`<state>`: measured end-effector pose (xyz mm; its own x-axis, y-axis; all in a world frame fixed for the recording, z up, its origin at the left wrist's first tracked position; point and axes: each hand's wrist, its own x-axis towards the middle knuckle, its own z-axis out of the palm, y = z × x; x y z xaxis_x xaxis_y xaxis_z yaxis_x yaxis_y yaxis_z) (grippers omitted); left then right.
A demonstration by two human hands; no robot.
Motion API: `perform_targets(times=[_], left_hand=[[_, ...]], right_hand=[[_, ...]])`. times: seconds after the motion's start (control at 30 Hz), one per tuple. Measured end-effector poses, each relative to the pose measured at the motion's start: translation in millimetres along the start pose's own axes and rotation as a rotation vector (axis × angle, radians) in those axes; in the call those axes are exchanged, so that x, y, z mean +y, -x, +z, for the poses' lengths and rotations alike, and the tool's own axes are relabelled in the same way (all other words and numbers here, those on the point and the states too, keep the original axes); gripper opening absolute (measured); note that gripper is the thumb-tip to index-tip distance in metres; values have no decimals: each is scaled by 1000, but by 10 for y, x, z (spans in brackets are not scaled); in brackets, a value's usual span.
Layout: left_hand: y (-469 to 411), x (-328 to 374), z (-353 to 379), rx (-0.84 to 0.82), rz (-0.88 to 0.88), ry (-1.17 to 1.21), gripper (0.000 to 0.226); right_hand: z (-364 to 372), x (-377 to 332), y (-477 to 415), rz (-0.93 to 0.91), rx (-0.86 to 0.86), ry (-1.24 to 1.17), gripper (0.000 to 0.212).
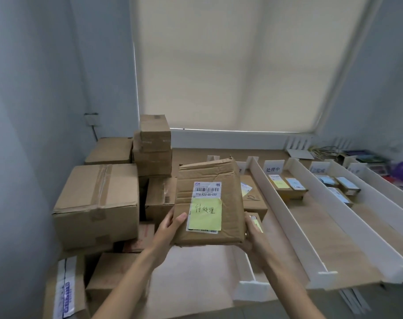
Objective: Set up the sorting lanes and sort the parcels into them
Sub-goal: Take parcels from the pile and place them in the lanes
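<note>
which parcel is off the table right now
The crumpled parcel with the yellow-green note, gripped by left hand and right hand; the others all lie set down.

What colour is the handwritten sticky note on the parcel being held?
Pale yellow-green sticky note, clearest in the head view.

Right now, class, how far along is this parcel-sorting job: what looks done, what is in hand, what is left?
Done: white dividers stand on the table as lanes, with sign cards, and small parcels lie in the lanes. In hand: the left grip and right grip hold a creased parcel bearing a green note. Left: the pile of boxes at the left looks unsorted.
</note>
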<state>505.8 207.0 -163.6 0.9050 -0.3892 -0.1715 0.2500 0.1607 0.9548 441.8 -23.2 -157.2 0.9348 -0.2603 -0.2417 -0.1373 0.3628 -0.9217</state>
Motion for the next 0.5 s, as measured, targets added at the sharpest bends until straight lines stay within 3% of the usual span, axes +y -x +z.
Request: perform_targets(times=[0.07,0.17,0.27,0.3,0.37,0.5], left_hand=[[-42,-84,26,33,1,11,84],[-95,-228,121,42,15,-13,75],[-118,-330,286,28,-22,-91,65],[-136,-354,356,26,-14,-125,66],[-205,-382,487,39,-2,-213,75],[-346,-421,971,20,32,-358,59]], right_hand=[[47,-23,9,-77,46,199,50],[94,32,113,-107,51,300,39],[-73,158,201,-82,23,373,74],[-191,177,211,-59,30,355,77],[-439,165,238,-28,41,328,62],[-977,95,326,-22,51,290,36]])
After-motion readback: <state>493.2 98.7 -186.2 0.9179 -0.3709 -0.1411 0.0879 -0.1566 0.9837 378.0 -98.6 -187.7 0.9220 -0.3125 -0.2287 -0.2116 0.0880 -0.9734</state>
